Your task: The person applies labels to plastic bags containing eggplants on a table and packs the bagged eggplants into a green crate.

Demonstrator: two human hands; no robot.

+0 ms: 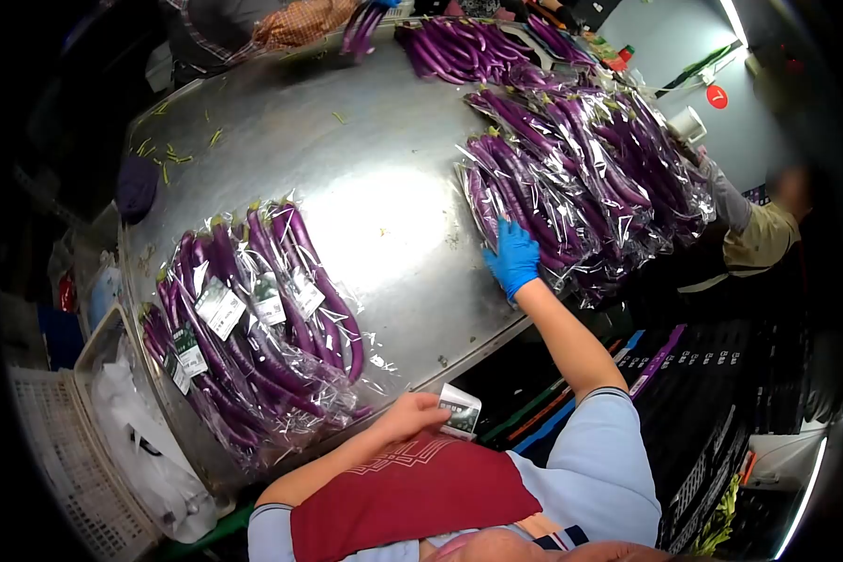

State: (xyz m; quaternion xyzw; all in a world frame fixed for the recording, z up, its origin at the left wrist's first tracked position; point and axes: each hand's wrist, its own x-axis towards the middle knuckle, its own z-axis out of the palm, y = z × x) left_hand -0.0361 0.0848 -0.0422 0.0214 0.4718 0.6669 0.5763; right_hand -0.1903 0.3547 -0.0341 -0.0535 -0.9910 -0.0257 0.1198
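My left hand (410, 415), bare, is closed on a printed label (460, 410) near the table's front edge. Its fingers pinch the left side of the label, which has a white and dark face. My right hand (512, 260) wears a blue glove and grips the near side of a clear bag of long purple eggplants (525, 201) at the right of the table; its fingertips are partly hidden against the plastic. To the left lie several bagged eggplants (262, 328) with white labels (220, 307) on them.
The metal table (375, 140) carries loose eggplants (459, 47) at the back and green stem scraps (164, 155) at left. A person in a checked sleeve (300, 23) stands behind; another person (768, 229) is at right. A white crate (94, 468) stands at left, dark crates (712, 375) at right.
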